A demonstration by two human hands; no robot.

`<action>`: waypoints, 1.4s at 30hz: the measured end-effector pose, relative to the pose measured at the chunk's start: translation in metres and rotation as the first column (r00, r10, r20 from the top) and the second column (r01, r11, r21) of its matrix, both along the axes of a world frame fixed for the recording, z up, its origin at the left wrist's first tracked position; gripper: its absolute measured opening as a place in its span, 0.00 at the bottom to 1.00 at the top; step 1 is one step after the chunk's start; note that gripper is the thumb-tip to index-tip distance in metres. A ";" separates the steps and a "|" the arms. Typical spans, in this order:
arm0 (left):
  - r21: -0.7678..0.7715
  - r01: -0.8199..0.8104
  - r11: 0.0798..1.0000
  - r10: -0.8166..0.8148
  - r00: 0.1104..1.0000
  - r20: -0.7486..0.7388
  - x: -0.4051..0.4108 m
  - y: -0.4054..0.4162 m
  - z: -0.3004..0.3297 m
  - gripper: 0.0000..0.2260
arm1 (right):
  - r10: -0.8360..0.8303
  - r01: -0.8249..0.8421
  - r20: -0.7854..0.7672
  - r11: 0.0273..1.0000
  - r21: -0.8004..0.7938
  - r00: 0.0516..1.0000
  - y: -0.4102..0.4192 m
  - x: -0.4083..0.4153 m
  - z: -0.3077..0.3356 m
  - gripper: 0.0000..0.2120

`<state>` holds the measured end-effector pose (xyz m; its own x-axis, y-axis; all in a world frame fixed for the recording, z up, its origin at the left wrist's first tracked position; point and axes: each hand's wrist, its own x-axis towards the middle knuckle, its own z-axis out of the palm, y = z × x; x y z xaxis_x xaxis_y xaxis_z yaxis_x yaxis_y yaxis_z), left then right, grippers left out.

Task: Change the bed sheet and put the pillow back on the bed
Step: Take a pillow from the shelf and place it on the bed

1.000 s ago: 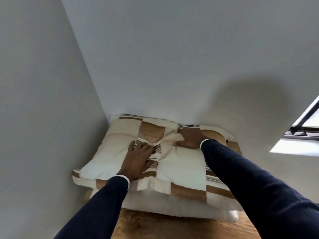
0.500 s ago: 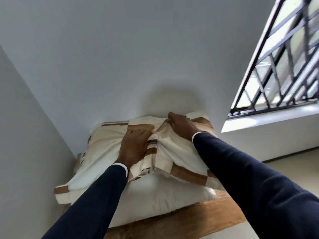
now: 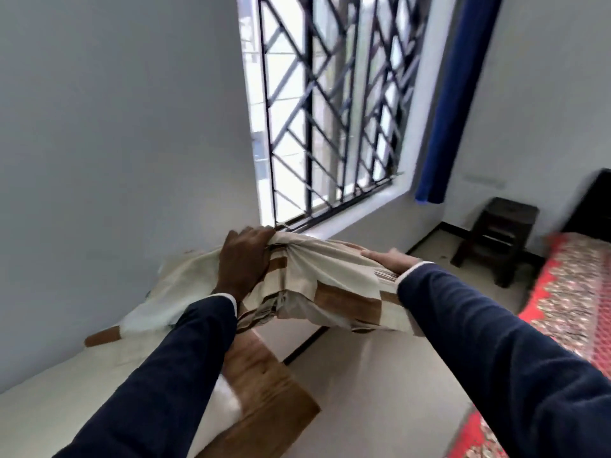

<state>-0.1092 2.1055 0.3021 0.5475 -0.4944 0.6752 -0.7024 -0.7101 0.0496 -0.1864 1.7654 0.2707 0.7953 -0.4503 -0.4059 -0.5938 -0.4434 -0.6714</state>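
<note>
A: Obs. 1, pillow (image 3: 330, 289). Soft, cream w/ brown blocks and thin stripe bands; cloth bunched into creases at its top. Held up off the surface, in front of the window sill.

B: Hands?

A: Left hand (image 3: 243, 262) on the pillow's left end, fingers curled over the top edge, gripping a gathered fold. Right hand (image 3: 388, 262) lies on the right end, fingers fairly straight along the cloth; can't tell if the thumb hooks under. Both sleeves dark navy, white cuff showing.

B: Below it?

A: Pillow's left corner (image 3: 102, 337) droops onto a pale flat mattress (image 3: 49, 418). Wood-grain slab (image 3: 264, 391) under the left arm, brown, squared corner; some white padding beside it.

B: Surroundings?

A: Window (image 3: 330, 110) w/ black metal grille, diagonal lattice bars. Blue curtain (image 3: 443, 104) hangs at its right. Dark stool (image 3: 499, 236) on the floor beyond, near the wall. Red patterned cloth (image 3: 575, 289) at far right, scalloped border, fine print. Walls plain, matte, pale grey. Frame motion-blurred at right.
</note>
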 end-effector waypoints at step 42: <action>-0.304 0.023 0.953 -0.298 -0.127 -0.946 0.265 -0.794 -0.152 0.46 | -0.713 0.600 0.615 0.666 0.444 0.337 -0.621 -0.039 0.071 0.14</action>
<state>0.1555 1.3111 0.1504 0.5887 -0.6750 -0.4447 0.1218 -0.4697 0.8744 -0.2251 1.1448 0.3418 0.2926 -0.9559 0.0243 0.0217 -0.0187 -0.9996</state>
